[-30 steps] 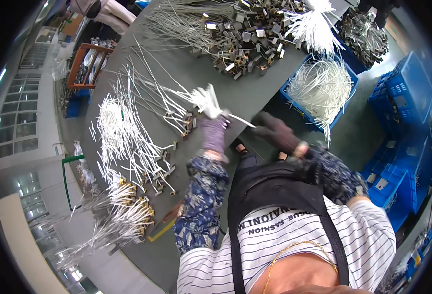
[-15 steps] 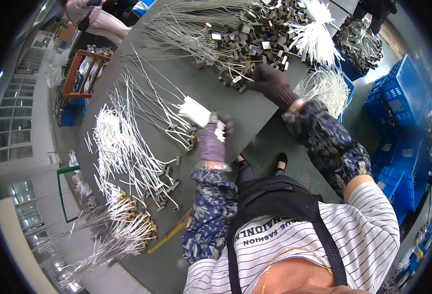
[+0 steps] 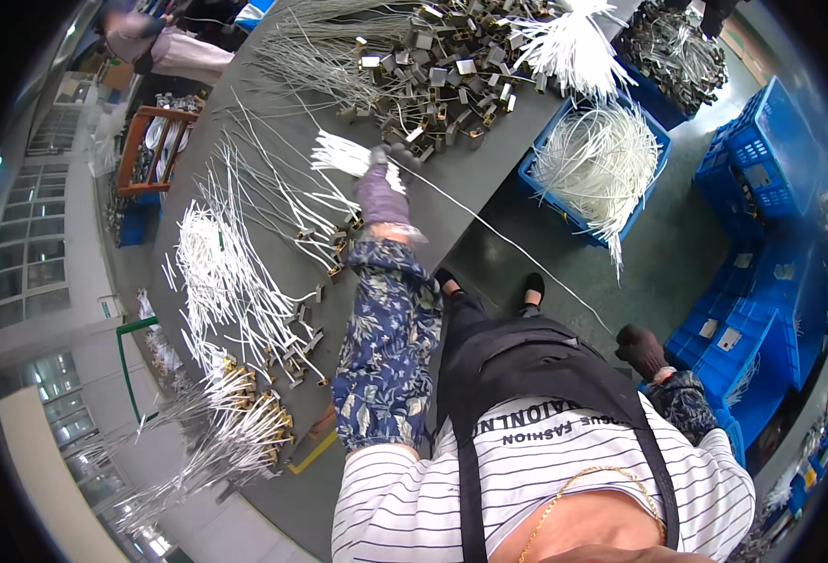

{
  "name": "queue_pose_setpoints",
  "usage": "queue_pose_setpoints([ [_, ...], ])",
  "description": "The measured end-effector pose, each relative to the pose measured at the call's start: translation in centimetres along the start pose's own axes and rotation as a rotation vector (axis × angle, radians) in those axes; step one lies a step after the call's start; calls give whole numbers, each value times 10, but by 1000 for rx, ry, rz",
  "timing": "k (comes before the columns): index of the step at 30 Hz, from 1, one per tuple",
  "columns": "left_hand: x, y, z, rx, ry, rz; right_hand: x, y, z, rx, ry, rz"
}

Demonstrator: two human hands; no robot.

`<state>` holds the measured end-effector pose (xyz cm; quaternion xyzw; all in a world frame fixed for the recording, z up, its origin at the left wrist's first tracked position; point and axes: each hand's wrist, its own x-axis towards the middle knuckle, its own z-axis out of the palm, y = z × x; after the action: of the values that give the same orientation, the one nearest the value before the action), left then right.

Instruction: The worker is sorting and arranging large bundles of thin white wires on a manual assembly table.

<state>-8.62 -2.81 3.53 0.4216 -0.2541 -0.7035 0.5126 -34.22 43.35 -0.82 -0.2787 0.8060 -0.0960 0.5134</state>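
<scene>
My left hand (image 3: 386, 192), in a purple-grey glove, is closed round a bundle of short white sleeves (image 3: 339, 155) above the grey table. From that hand a long thin white wire (image 3: 517, 246) stretches down to the right, past the table edge. Its far end reaches the fingertips of my right hand (image 3: 643, 351), which is in a dark glove, closed and low beside my body; the exact grip is too small to see. Beyond my left hand lies a pile of wires with small metal-cased parts (image 3: 442, 80). Wires with white sleeves (image 3: 217, 263) are spread to the left.
A blue crate (image 3: 531, 178) full of coiled white wires stands beside the table; another with metal parts (image 3: 676, 61) is behind it. Blue crates (image 3: 761, 178) are stacked at the right. White strands (image 3: 573, 47) lie on the far table corner. Another person (image 3: 165, 42) is at far left.
My right hand has moved from the pile of metal parts down to the lower right, and the wire now stretches between my hands. My left hand has shifted left and away with the sleeves.
</scene>
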Motion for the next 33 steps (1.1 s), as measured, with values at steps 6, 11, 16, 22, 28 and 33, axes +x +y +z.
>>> queue_pose_setpoints([
  [6, 4, 52, 23, -7, 58, 119, 7, -3, -2, 208, 60, -82],
  [11, 9, 79, 24, 33, 81, 171, 14, -5, -4, 207, 56, -113],
  [16, -25, 24, 13, 638, -629, 207, 24, -43, 5, 223, 40, -137],
  [22, -59, -37, -55, 1053, -396, 138, 43, -98, 21, 278, -40, -207],
  [28, -41, 65, -73, 3, 38, -26, 47, -205, 26, 297, -113, -391],
  [33, -37, 135, -126, -173, 246, 323, 38, -215, 45, 112, -155, -334],
])
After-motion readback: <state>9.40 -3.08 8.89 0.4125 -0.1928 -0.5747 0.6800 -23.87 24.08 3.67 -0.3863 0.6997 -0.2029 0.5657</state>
